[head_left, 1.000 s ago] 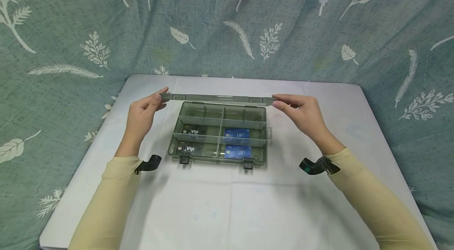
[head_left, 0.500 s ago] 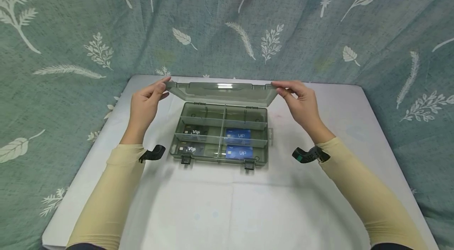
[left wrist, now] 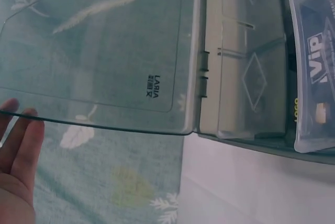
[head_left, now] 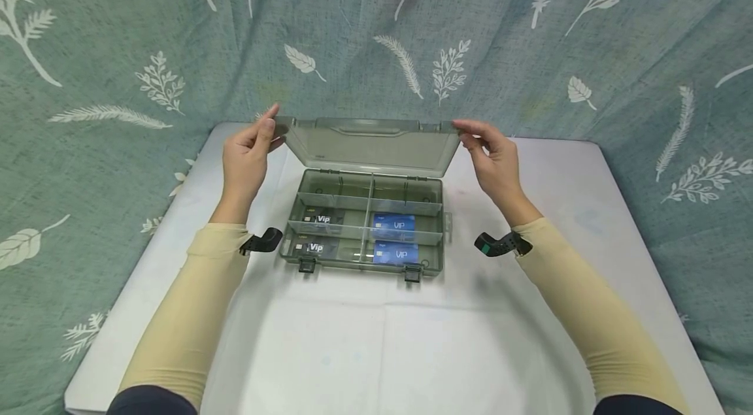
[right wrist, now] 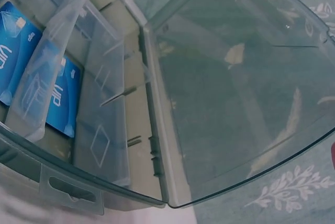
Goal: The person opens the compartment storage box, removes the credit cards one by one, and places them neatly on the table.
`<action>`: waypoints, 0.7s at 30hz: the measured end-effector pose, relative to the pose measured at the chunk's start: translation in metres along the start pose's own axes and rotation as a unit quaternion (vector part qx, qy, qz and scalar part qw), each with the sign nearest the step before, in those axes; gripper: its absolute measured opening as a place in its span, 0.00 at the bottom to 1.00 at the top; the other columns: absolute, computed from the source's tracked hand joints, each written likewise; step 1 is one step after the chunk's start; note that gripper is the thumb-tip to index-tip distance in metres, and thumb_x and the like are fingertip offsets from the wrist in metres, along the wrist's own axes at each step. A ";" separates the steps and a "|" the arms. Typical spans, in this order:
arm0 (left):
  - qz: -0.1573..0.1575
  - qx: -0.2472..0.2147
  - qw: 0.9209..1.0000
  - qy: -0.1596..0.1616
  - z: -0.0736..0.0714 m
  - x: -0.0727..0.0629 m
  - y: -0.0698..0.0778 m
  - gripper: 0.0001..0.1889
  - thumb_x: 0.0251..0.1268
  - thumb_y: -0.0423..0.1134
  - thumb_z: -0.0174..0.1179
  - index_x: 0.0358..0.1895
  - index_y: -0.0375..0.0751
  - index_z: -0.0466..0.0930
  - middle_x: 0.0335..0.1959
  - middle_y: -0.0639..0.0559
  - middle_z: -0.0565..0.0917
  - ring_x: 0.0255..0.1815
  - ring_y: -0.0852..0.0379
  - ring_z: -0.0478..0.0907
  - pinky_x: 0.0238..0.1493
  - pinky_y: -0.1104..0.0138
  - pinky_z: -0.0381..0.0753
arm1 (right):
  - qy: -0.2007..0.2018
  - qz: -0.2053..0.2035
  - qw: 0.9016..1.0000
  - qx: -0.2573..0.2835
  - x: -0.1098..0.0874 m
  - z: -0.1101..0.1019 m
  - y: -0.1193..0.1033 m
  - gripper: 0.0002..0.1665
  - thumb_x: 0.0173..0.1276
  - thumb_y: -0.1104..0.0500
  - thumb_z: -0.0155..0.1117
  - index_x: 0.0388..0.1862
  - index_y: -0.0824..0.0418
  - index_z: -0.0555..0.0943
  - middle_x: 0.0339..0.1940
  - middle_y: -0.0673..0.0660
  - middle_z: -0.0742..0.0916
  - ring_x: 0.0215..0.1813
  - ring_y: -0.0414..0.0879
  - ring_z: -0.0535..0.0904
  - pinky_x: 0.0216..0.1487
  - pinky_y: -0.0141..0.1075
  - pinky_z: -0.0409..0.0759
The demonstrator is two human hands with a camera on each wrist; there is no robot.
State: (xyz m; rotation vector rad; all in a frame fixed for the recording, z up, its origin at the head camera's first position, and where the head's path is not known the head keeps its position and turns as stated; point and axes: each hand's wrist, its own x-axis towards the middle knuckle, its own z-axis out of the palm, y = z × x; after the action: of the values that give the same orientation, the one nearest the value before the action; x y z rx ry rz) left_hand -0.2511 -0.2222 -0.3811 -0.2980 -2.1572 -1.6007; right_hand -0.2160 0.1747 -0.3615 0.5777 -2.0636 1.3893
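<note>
A translucent grey-green compartment box (head_left: 365, 265) lies on the table, its hinged lid (head_left: 370, 147) tilted up at the back. My left hand (head_left: 247, 157) pinches the lid's left front corner between thumb and fingers. At the opposite corner, my right hand (head_left: 494, 157) grips the lid the same way. Clear dividers (head_left: 329, 227) split the box into several compartments. Two black Vip cards (head_left: 317, 248) lie in the left compartments and two blue VIP cards (head_left: 395, 253) in the right ones. The back row holds no cards. In the right wrist view, only a sliver of my right hand shows.
A white-covered table (head_left: 382, 349) carries the box. Behind it and along both sides hangs a green-blue leaf-patterned cloth (head_left: 353, 29). Two dark latches (head_left: 412, 273) stick out from the box's front edge, and a hanging tab (right wrist: 70, 190) from its right side.
Both hands have raised the lid's front edge, swinging it from nearly edge-on to a wider, more upright view. The box and cards have stayed in place.
</note>
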 end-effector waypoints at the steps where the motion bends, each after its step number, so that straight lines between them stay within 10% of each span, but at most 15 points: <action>1: 0.005 -0.003 1.000 0.002 0.001 0.000 0.000 0.18 0.81 0.44 0.53 0.68 0.52 0.79 0.66 0.50 0.80 0.59 0.54 0.83 0.61 0.63 0.83 | 0.002 0.000 1.000 0.001 0.001 0.001 0.001 0.14 0.71 0.75 0.60 0.54 0.75 0.83 0.52 0.70 0.86 0.54 0.51 0.83 0.51 0.27 0.80; 6: 0.027 0.003 1.000 0.002 0.005 0.000 0.000 0.20 0.80 0.40 0.54 0.71 0.53 0.75 0.59 0.43 0.83 0.60 0.49 0.81 0.62 0.65 0.82 | 0.012 0.013 1.000 0.004 0.002 0.006 0.016 0.17 0.71 0.76 0.60 0.58 0.73 0.81 0.54 0.70 0.86 0.56 0.63 0.82 0.53 0.26 0.80; 21: 0.044 0.092 0.991 -0.085 0.011 0.006 -0.019 0.37 0.81 0.37 0.52 0.84 0.59 0.45 0.76 0.44 0.67 0.72 0.44 0.71 0.70 0.56 0.75 | -0.007 0.013 1.000 -0.014 0.006 0.016 0.066 0.32 0.75 0.71 0.60 0.75 0.56 0.73 0.59 0.59 0.86 0.58 0.54 0.85 0.52 0.28 0.83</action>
State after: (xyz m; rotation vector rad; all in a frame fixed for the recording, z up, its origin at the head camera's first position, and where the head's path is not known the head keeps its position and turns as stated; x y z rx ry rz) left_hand -0.2672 -0.2179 -0.3974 -0.4781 -2.3650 -1.3598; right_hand -0.2665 0.1837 -0.4070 0.5523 -2.1061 1.3738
